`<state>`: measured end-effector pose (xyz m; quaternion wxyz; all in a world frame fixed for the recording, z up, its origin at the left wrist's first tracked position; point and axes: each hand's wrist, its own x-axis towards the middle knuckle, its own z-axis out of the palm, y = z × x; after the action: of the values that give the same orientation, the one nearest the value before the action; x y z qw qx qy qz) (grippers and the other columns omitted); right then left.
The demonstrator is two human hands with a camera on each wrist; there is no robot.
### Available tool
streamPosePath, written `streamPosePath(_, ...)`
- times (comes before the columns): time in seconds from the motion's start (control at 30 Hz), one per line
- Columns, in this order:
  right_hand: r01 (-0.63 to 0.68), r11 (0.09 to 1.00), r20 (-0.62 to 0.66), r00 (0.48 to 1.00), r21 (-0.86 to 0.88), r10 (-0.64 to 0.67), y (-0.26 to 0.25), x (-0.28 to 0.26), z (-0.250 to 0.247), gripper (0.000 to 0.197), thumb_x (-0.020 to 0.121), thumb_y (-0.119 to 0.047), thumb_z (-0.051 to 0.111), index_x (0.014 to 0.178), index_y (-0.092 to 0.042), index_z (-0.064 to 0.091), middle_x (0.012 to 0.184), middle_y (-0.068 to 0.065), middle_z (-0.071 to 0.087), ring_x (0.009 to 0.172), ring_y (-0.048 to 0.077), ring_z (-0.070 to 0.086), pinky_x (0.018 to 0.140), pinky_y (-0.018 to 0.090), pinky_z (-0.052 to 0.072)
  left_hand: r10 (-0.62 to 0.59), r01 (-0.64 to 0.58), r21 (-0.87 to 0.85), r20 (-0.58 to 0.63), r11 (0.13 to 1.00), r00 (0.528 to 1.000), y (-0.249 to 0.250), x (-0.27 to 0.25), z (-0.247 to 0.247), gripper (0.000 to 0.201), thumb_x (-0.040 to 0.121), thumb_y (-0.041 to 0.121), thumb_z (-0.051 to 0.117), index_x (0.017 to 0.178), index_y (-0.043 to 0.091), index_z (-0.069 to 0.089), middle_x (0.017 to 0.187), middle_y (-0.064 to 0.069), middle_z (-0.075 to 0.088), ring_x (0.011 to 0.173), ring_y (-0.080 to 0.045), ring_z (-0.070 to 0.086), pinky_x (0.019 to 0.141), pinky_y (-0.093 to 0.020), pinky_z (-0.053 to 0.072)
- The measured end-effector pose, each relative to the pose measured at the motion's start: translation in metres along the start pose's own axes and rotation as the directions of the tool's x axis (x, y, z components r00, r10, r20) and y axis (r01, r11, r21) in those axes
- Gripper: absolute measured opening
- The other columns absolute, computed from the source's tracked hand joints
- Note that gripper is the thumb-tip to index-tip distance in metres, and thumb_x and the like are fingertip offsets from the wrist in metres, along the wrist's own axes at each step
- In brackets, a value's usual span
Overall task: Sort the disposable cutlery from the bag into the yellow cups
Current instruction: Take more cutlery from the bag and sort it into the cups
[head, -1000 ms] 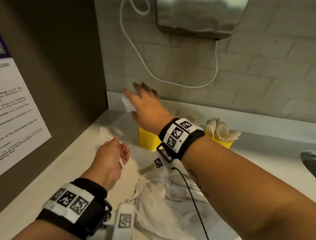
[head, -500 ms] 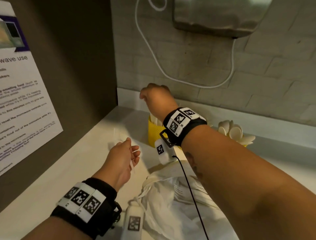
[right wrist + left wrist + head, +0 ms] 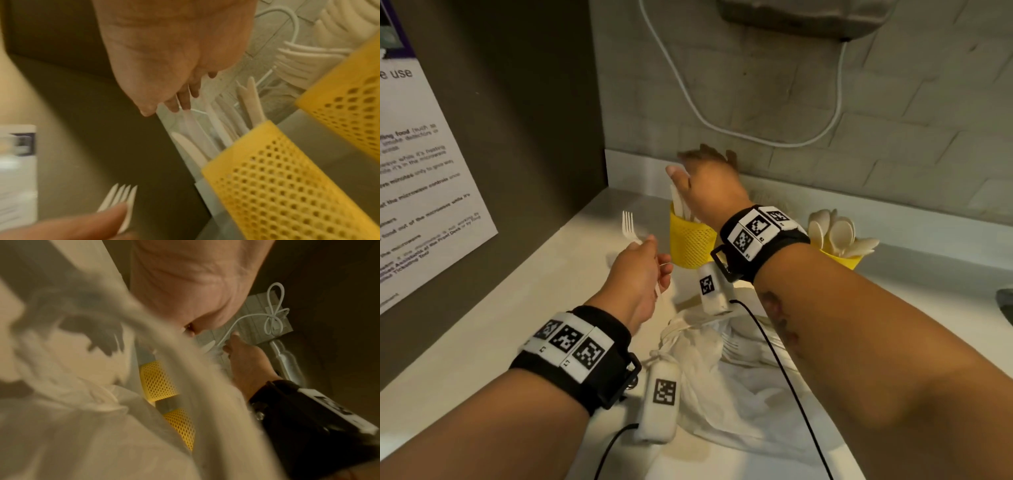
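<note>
My left hand [image 3: 642, 270] pinches a white plastic fork [image 3: 628, 224] by its handle, tines up, left of the mesh yellow cup [image 3: 691, 240] that holds white knives [image 3: 205, 138]. My right hand [image 3: 705, 181] hovers just above that cup with fingers hanging loose and nothing in them. A second yellow cup [image 3: 840, 258] to the right holds white spoons [image 3: 835, 233]. The crumpled white plastic bag [image 3: 722, 377] lies on the counter between my forearms, with forks showing inside. The right wrist view shows the fork [image 3: 123, 194] low at the left and the knife cup [image 3: 277, 170] close by.
A dark panel [image 3: 517, 137] with a paper notice [image 3: 421, 192] closes the left side. The brick wall [image 3: 893, 137] behind the cups carries a white cable [image 3: 722, 126] and a metal dispenser [image 3: 808, 17]. A sink edge [image 3: 1007, 301] shows at the far right.
My right hand carried a white piece over the knife cup, curled above it, and now its fingers hang loose and hold nothing. My left hand has lifted the fork slightly.
</note>
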<state>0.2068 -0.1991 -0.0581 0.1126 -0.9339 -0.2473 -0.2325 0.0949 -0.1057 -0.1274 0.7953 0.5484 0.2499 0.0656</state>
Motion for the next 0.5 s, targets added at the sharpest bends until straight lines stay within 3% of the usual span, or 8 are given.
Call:
streamPosePath(0.07,0.049,0.991,-0.13,0.991,0.124,-0.032,-0.009,-0.014,-0.012,0.06,0.094,-0.055,0.044,0.139,-0.016,0.05,0.132,0.009,0.057,0.124,0.028,0.049,0.105,0.044,0.037,0.109,-0.114,0.11,0.052,0.987,0.993,0.003,-0.003,0.002,0.022,0.104,0.028,0.041,0.089,0.017,0.051,0.073,-0.002,0.052,0.057,-0.011,0.044,0.05,-0.022,0.037)
streamPosePath(0.17,-0.041,0.92,0.002,0.999,0.389,0.043,-0.022,-0.05,-0.029,0.068,0.084,-0.06,0.06,0.136,-0.016,0.052,0.12,0.004,0.057,0.109,0.019,0.055,0.09,0.032,0.046,0.366,-0.407,0.347,0.179,0.845,0.913,0.008,-0.007,0.009,0.026,0.104,0.021,0.042,0.082,0.027,0.055,0.077,-0.001,0.059,0.068,-0.02,0.054,0.06,-0.029,0.045)
streamPosePath(0.23,-0.129,0.872,0.062,0.992,0.472,0.113,-0.018,-0.071,-0.032,0.048,0.084,-0.046,0.069,0.12,-0.015,0.061,0.103,-0.001,0.058,0.091,0.011,0.053,0.074,0.022,0.042,0.471,-0.544,0.487,0.276,0.683,0.838,0.01,-0.013,0.017,0.024,0.103,0.015,0.044,0.09,0.024,0.062,0.085,0.0,0.063,0.082,-0.021,0.059,0.067,-0.02,0.047)
streamPosePath(0.3,-0.165,0.841,0.025,0.984,0.515,0.177,-0.009,-0.09,-0.035,0.021,0.087,-0.03,0.068,0.099,-0.013,0.064,0.089,-0.002,0.06,0.08,0.013,0.053,0.06,0.018,0.036,0.504,-0.623,0.537,0.371,0.568,0.78,0.011,-0.025,0.028,0.025,0.102,0.012,0.046,0.114,0.014,0.068,0.099,0.0,0.065,0.095,-0.015,0.059,0.077,-0.02,0.047)
streamPosePath(0.37,-0.197,0.814,0.003,0.973,0.546,0.233,0.002,-0.104,-0.041,0.013,0.09,-0.021,0.063,0.088,-0.009,0.062,0.084,0.004,0.064,0.077,0.021,0.058,0.063,0.024,0.044,0.476,-0.67,0.55,0.473,0.499,0.742,0.007,-0.033,0.036,0.022,0.1,0.012,0.05,0.112,0.009,0.068,0.1,-0.003,0.067,0.094,-0.018,0.061,0.083,-0.031,0.051)
streamPosePath(0.43,-0.234,0.739,-0.018,0.949,0.632,0.315,0.014,-0.109,-0.055,0.009,0.09,-0.017,0.059,0.093,-0.01,0.064,0.085,0.008,0.067,0.08,0.025,0.063,0.072,0.041,0.052,0.39,-0.679,0.585,0.556,0.444,0.734,0.007,-0.044,0.038,0.014,0.096,0.015,0.055,0.091,0.008,0.066,0.087,-0.009,0.069,0.082,-0.028,0.063,0.077,-0.044,0.054)
streamPosePath(0.5,-0.203,0.688,-0.142,0.901,0.697,0.409,0.033,-0.104,-0.073,0.012,0.086,-0.018,0.058,0.096,-0.014,0.063,0.085,0.007,0.068,0.079,0.026,0.066,0.074,0.05,0.054,0.316,-0.683,0.615,0.607,0.394,0.729,0.009,-0.055,0.028,0.012,0.093,0.024,0.06,0.083,0.019,0.065,0.077,0.0,0.067,0.076,-0.022,0.064,0.068,-0.039,0.051)
